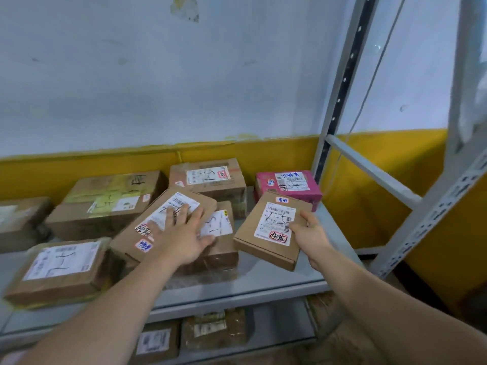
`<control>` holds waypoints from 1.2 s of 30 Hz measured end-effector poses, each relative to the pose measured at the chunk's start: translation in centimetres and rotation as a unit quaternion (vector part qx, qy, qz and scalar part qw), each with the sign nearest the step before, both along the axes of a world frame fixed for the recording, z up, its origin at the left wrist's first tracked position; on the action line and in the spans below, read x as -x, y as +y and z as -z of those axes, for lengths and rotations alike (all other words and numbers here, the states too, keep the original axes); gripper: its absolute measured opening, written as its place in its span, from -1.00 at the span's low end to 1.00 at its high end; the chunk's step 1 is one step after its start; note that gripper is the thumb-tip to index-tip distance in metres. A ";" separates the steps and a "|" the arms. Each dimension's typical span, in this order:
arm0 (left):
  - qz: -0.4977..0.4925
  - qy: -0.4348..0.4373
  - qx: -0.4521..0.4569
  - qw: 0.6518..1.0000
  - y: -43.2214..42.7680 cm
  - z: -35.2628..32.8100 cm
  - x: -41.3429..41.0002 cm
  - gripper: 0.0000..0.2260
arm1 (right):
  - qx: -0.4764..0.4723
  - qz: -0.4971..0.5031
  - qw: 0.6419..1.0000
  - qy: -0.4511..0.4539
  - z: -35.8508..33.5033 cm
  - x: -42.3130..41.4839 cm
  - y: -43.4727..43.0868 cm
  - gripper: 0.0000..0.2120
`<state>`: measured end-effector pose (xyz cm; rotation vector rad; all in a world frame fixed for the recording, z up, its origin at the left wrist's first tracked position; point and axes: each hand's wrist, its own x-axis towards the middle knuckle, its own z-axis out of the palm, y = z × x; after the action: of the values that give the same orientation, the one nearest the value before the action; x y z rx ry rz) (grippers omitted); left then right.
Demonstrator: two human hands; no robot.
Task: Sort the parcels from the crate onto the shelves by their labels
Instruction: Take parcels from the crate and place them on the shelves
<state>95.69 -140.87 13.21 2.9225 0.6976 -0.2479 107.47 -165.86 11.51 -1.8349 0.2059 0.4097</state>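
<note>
Head view, upper shelf [266,281] of a grey metal rack. The left hand [181,234] lies flat on a tilted cardboard parcel [126,241], fingers straight and spread over its white label. That parcel leans across a lower taped box [224,251]. The right hand [308,233] grips a flat cardboard mailer [271,227] by its right edge, thumb curled onto the top face; the fingers beneath are hidden. The mailer sits at the shelf's right end, just in front of a pink parcel [290,185]. Whether its near corner touches the shelf cannot be told. Placed already, by the look of it: a large taped carton [110,204], a box at the back [210,177], a labelled parcel front left [58,267], and more on the lower shelf [210,330]. The hand-marked labels here look alike, though the blur prevents a reading. The crate is out of frame, so the remaining count is unknown. Judgement: sorting is well under way — two parcels being settled now, release pending.
</note>
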 end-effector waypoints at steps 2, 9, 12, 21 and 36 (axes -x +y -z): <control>-0.005 -0.003 -0.008 1.000 0.2 0.3 0.1 -0.29 | 0.006 0.000 1.000 -0.001 0.6 -0.5 -1.2 -0.51; -0.015 -0.008 -0.023 1.000 0.0 0.5 0.0 -0.30 | 0.086 0.012 0.996 0.017 3.0 -0.7 -2.9 -0.39; -0.017 -0.009 -0.027 0.999 0.0 0.6 0.0 -0.30 | 0.125 -0.027 0.992 0.020 3.6 0.2 -2.9 -0.36; -0.018 -0.005 -0.035 0.999 0.2 1.0 -0.3 -0.30 | 0.416 -0.318 0.844 -0.119 4.8 -0.8 -3.3 -0.30; -0.025 -0.011 -0.031 0.999 0.4 1.2 -0.3 -0.30 | 0.542 -0.368 0.746 -0.119 8.2 -0.7 0.7 -0.17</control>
<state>96.01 -140.43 11.99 2.9569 0.7868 -0.1925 108.20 -165.12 3.28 -3.0949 -0.6405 0.6610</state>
